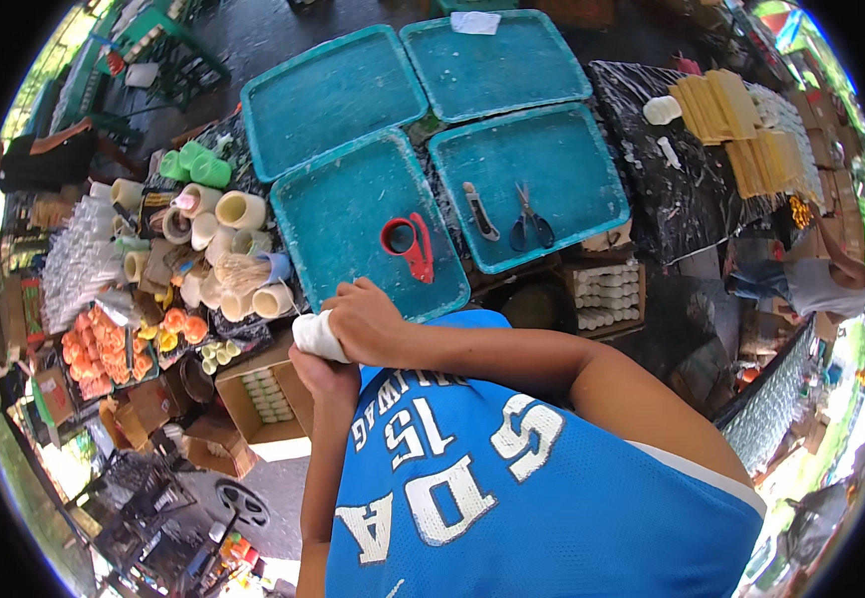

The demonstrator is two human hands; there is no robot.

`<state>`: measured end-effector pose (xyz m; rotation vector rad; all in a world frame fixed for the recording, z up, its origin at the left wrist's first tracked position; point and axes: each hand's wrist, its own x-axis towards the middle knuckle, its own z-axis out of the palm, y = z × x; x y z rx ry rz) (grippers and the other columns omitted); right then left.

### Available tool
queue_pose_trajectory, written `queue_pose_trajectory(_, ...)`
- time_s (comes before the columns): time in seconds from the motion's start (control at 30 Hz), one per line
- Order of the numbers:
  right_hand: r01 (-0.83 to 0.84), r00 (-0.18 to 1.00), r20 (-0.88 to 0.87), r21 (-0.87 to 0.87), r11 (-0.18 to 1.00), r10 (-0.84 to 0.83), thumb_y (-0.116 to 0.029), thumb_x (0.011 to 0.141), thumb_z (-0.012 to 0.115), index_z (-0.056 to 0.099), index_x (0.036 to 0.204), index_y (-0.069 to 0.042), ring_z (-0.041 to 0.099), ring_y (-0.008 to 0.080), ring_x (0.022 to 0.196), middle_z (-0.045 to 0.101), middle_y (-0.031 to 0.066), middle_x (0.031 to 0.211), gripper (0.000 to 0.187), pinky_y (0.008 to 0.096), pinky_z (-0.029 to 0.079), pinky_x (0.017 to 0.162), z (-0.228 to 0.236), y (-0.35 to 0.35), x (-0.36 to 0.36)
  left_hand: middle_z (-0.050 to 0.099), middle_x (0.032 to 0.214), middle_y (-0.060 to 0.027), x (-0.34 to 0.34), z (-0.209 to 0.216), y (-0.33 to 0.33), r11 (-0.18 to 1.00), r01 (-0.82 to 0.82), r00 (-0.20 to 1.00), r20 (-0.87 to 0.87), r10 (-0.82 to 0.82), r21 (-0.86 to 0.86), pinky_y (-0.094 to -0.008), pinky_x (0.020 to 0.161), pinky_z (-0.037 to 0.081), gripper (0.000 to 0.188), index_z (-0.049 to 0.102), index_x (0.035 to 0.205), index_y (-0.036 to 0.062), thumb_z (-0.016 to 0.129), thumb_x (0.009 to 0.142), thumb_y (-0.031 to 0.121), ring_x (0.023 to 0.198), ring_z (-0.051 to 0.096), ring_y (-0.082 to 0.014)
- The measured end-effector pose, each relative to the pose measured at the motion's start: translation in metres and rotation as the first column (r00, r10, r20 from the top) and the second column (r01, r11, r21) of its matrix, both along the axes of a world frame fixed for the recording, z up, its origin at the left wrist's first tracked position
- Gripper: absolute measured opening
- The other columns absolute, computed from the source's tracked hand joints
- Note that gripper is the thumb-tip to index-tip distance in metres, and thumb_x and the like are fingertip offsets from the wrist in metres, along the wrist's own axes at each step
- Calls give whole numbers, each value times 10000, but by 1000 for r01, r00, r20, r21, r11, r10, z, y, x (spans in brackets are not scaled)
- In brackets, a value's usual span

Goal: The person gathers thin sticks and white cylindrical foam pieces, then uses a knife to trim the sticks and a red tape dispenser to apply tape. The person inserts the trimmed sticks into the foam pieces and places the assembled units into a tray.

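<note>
A short, thick white cylinder (320, 338) with an uneven surface is held in front of my blue shirt, near the trays' front edge. My right hand (365, 321) is closed over its right end. From below, my left hand (325, 377) grips it with bent fingers. Just beyond my hands is a teal tray (328, 214) with a red tape dispenser (410, 245) lying in it. In the tray to its right (552, 140) lie a utility knife (479, 212) and black-handled scissors (530, 224). My fingers partly hide the cylinder.
Two more teal trays (333, 100) stand behind. At left are cream-coloured cylindrical moulds (240, 210), green cups (198, 164) and orange pieces (104, 349). Yellow slabs (717, 108) sit on black plastic at right. Boxes of white pieces (607, 297) stand below; another person (816, 284) is at far right.
</note>
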<state>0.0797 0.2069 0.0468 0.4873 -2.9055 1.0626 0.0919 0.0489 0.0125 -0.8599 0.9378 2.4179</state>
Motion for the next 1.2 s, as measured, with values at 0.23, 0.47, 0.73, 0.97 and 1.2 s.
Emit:
queue_pose_trajectory(0.23, 13, 971, -232, -194, 981, -58, -161, 766, 758, 819, 834, -109, 615, 264, 1229, 727, 47, 1264, 105, 433, 407, 1088, -4, 3, 2, 662, 1395, -149, -13, 7, 1, 996, -51, 999, -11, 52, 80, -501, 1138, 509, 514, 622, 1378, 57, 410, 1026, 365, 1314, 642, -335)
queue_pose_trajectory(0.47, 14, 978, -177, -460, 888, -107, -159, 840, 845, 784, 910, -104, 626, 295, 1264, 718, 72, 1266, 108, 447, 434, 1078, 23, 43, 7, 691, 1314, -117, -28, 9, -27, 978, -171, 970, -155, 189, 119, -530, 1072, 538, 573, 589, 1408, 103, 362, 1130, 549, 1250, 668, -317)
queue_pose_trajectory(0.73, 124, 956, 280, -665, 737, 91, -127, 1008, 750, 727, 1094, -15, 716, 232, 1092, 751, 114, 1187, 143, 378, 544, 930, -4, 60, 26, 574, 1269, -101, -36, 47, 20, 777, -379, 822, -569, 32, -502, -340, 922, 537, 448, 415, 1425, 90, 519, 1160, 436, 1128, 602, -159)
queue_pose_trajectory(0.97, 177, 951, 307, -638, 749, 37, -181, 1014, 740, 734, 1102, -27, 725, 231, 1030, 761, 111, 1142, 177, 397, 546, 915, 1, 70, 19, 606, 1233, -106, -31, 62, 25, 772, -372, 796, -605, -20, -515, -349, 909, 560, 423, 444, 1419, 110, 497, 1163, 443, 1082, 645, -193)
queue_pose_trajectory(1.2, 307, 910, 412, -749, 588, 50, -265, 1086, 669, 662, 1259, 0, 716, 238, 1072, 732, 141, 1175, 316, 376, 555, 925, -10, 72, 19, 709, 1249, -174, -38, 38, 17, 970, -132, 925, -376, 46, -206, -502, 1033, 573, 523, 568, 1398, 32, 572, 1117, 474, 1165, 708, -332)
